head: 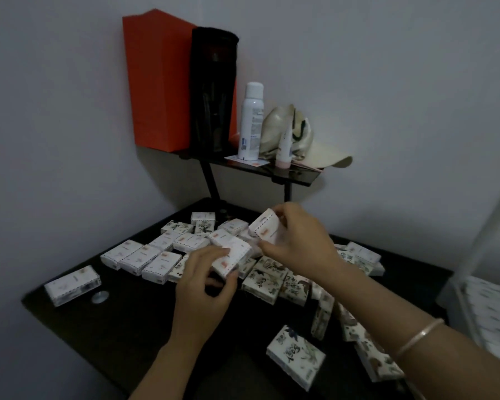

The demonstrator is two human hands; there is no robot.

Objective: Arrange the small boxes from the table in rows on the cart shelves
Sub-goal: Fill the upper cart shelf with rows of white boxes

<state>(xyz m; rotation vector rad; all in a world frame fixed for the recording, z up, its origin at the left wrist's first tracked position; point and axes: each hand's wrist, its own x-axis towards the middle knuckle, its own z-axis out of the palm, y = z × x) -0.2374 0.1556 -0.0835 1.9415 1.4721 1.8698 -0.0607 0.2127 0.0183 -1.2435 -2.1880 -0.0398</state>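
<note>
Small boxes (162, 265): dozens lie loose on the dark table (122, 327), flat, tilted or overlapping; plain white ones lie toward 10 o'clock, patterned ones toward 4 o'clock.
First held box (233, 254): lifted at the middle of the heap and tilted; the left hand (202, 287) pinches its near end between thumb and fingertips.
Second held box (266, 226): raised just at 1 o'clock of the first, close beside it; the right hand (298, 241) curls its fingers round the box's right side.
Handling: they look like light, stiff card with a smooth, possibly slippery wrap, and the corners could dent. Taking hold across the narrow sides leaves the broad faces free for stacking and setting down in rows.
Cart (474, 241): white frame at 3 o'clock of the table; its shelf is blurred, so its contents cannot be told.
Wall shelf (298, 176): at 12 o'clock, holding an orange bag (156, 85), a spray can (251, 122) and a cap (324, 157).
</note>
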